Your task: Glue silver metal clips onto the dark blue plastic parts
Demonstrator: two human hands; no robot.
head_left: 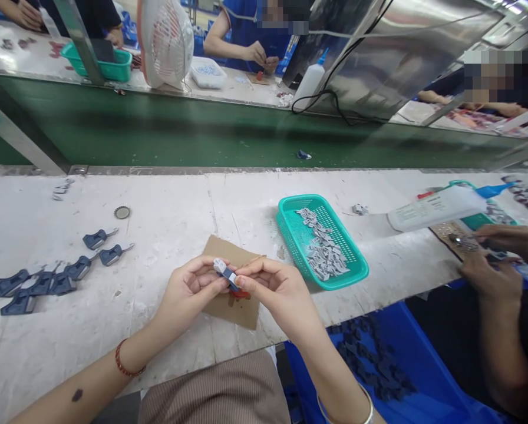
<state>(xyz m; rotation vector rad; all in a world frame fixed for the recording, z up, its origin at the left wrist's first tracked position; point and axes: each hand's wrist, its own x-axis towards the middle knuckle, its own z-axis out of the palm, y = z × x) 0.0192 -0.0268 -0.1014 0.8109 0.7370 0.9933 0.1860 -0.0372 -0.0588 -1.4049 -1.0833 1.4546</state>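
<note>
Over a square of brown cardboard (244, 318), my left hand (187, 294) and my right hand (284, 291) pinch a small dark-blue and white plastic part (225, 271) between them. Its pale end points up and to the left. Below the fingertips, something red-orange (240, 294) shows on the cardboard, partly hidden by my right hand. To the right stands a green mesh basket (286, 235) with many small grey pieces (328, 253) in it. Several dark-blue parts with pale tips (65, 280) lie in a group at the left.
A bottle cap (122, 212) lies at the back left. A white squeeze bottle (438, 206) and a co-worker's hands (496, 259) are at the right. Below the table edge, a blue bin (423, 359) holds dark parts. Across the green conveyor (180, 129), other people work beside a fan (171, 44).
</note>
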